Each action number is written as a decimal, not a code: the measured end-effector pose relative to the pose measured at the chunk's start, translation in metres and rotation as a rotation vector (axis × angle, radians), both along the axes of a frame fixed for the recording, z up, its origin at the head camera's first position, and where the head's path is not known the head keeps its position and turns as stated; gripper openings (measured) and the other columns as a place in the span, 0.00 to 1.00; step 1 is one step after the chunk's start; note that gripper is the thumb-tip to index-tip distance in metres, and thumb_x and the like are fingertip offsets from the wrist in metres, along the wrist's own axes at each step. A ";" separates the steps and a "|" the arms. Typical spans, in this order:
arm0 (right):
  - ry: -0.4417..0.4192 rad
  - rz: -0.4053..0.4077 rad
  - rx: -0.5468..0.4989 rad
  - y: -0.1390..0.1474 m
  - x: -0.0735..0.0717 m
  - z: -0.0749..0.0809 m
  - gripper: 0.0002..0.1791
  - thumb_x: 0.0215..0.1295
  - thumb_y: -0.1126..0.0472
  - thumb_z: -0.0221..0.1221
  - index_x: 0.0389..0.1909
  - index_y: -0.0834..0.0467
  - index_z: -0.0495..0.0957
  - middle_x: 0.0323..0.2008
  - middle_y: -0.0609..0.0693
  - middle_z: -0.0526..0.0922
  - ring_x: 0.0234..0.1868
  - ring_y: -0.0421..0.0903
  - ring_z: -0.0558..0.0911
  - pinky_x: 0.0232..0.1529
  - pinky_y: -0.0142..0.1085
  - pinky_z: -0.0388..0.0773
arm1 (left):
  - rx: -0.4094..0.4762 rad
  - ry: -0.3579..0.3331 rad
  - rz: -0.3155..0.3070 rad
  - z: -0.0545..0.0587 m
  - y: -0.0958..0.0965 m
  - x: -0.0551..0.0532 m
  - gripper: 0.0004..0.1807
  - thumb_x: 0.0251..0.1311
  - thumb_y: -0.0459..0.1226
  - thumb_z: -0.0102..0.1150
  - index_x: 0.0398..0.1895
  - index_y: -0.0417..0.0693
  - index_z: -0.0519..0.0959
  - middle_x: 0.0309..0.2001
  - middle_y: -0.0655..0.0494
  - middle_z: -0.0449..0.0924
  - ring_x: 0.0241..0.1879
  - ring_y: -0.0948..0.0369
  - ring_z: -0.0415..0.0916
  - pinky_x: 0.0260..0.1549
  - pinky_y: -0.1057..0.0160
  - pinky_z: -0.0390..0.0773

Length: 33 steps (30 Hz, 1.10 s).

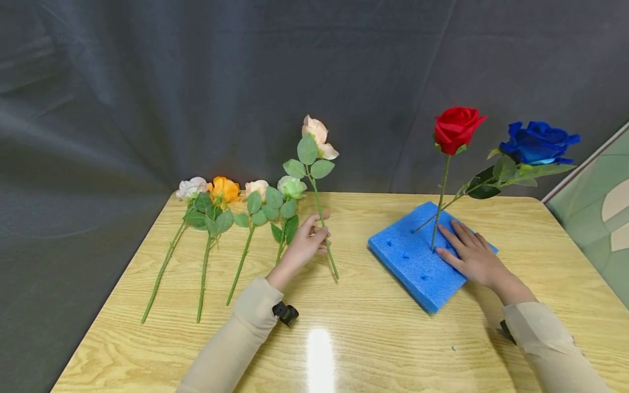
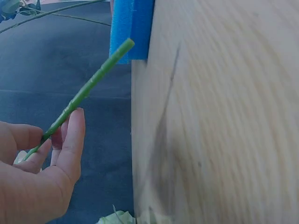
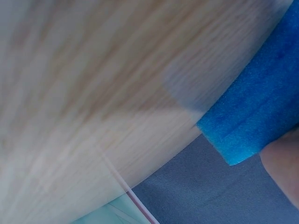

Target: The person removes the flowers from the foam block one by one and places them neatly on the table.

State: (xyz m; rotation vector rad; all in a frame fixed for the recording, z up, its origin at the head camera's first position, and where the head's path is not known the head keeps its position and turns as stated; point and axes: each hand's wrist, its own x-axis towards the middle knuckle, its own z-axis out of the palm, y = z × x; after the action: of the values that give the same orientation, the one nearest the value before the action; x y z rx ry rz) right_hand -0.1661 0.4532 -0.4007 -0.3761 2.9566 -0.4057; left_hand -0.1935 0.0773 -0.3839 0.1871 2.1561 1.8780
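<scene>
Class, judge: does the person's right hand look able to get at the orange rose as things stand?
Probably not: the right hand rests on the blue foam block, far from the orange rose, with the left hand and its held peach rose in between.

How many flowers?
7: white flower, orange flower, cream flower, green flower on the table; second cream flower in the left hand; red flower, blue flower in the foam block.

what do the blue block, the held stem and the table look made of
Blue block: probably foam, matte, with a finely speckled surface and small holes. Held stem: likely plastic, low sheen, judging by its even green and little bumps. Table: wood or wood-look laminate, somewhat glossy; it shows grain lines and a bright reflection.
</scene>
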 end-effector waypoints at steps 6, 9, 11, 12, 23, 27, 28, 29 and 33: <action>-0.006 -0.004 0.001 -0.001 0.001 0.001 0.39 0.74 0.41 0.40 0.76 0.57 0.40 0.75 0.68 0.37 0.73 0.70 0.42 0.67 0.68 0.40 | -0.063 -0.008 -0.042 -0.008 -0.007 0.001 0.20 0.73 0.36 0.43 0.66 0.45 0.65 0.43 0.41 0.75 0.40 0.52 0.78 0.43 0.52 0.84; -0.008 -0.004 -0.004 -0.001 0.001 0.001 0.39 0.74 0.41 0.40 0.76 0.57 0.40 0.75 0.68 0.37 0.73 0.70 0.41 0.67 0.68 0.39 | -0.093 -0.028 -0.075 -0.012 -0.011 0.001 0.21 0.72 0.34 0.44 0.66 0.44 0.65 0.44 0.39 0.75 0.39 0.53 0.79 0.42 0.52 0.85; -0.008 -0.005 -0.008 -0.001 0.001 0.002 0.39 0.74 0.41 0.41 0.76 0.57 0.40 0.75 0.68 0.37 0.73 0.70 0.41 0.67 0.68 0.39 | -0.102 -0.049 -0.093 -0.014 -0.012 0.000 0.22 0.71 0.33 0.45 0.67 0.44 0.64 0.44 0.39 0.74 0.37 0.56 0.77 0.42 0.53 0.85; -0.009 -0.004 -0.011 -0.001 0.001 0.001 0.39 0.74 0.41 0.41 0.76 0.57 0.40 0.75 0.68 0.36 0.74 0.70 0.41 0.68 0.68 0.39 | -0.105 -0.063 -0.098 -0.015 -0.013 0.000 0.22 0.71 0.33 0.46 0.67 0.45 0.64 0.44 0.40 0.74 0.37 0.57 0.76 0.42 0.54 0.85; -0.010 -0.006 -0.010 -0.001 0.002 0.002 0.39 0.74 0.41 0.41 0.76 0.57 0.40 0.75 0.68 0.36 0.74 0.70 0.41 0.68 0.68 0.39 | -0.105 -0.119 -0.179 -0.017 -0.018 0.001 0.24 0.69 0.30 0.48 0.68 0.43 0.63 0.40 0.46 0.72 0.37 0.59 0.73 0.40 0.58 0.85; -0.009 -0.004 -0.010 -0.001 0.002 0.002 0.39 0.74 0.42 0.41 0.76 0.57 0.40 0.75 0.68 0.37 0.74 0.70 0.41 0.68 0.68 0.39 | -0.116 -0.147 -0.211 -0.018 -0.023 0.002 0.25 0.68 0.29 0.48 0.69 0.43 0.62 0.44 0.41 0.73 0.41 0.57 0.76 0.41 0.59 0.85; -0.008 -0.004 -0.009 -0.002 0.002 0.002 0.39 0.74 0.42 0.41 0.76 0.57 0.40 0.75 0.68 0.37 0.74 0.70 0.41 0.68 0.68 0.39 | -0.120 -0.152 -0.218 -0.017 -0.024 0.002 0.26 0.68 0.29 0.48 0.69 0.43 0.62 0.45 0.40 0.73 0.41 0.56 0.76 0.42 0.59 0.85; -0.009 -0.005 -0.009 -0.002 0.002 0.002 0.39 0.74 0.42 0.41 0.76 0.57 0.40 0.75 0.68 0.37 0.74 0.70 0.41 0.68 0.68 0.39 | -0.125 -0.153 -0.226 -0.018 -0.025 0.002 0.26 0.69 0.29 0.48 0.69 0.42 0.61 0.46 0.38 0.73 0.42 0.56 0.77 0.42 0.59 0.85; -0.010 -0.007 -0.013 -0.002 0.002 0.002 0.39 0.74 0.42 0.41 0.76 0.57 0.41 0.75 0.68 0.37 0.74 0.70 0.40 0.68 0.68 0.39 | -0.136 -0.168 -0.241 -0.018 -0.027 0.003 0.26 0.69 0.30 0.48 0.69 0.43 0.61 0.50 0.36 0.74 0.42 0.55 0.78 0.42 0.59 0.85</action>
State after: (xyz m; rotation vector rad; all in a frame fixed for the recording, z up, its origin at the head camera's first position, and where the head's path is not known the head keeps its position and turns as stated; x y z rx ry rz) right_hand -0.1642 0.4514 -0.3991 -0.3635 2.9482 -0.4261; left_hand -0.1909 0.0508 -0.4016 0.2406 2.0384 1.5525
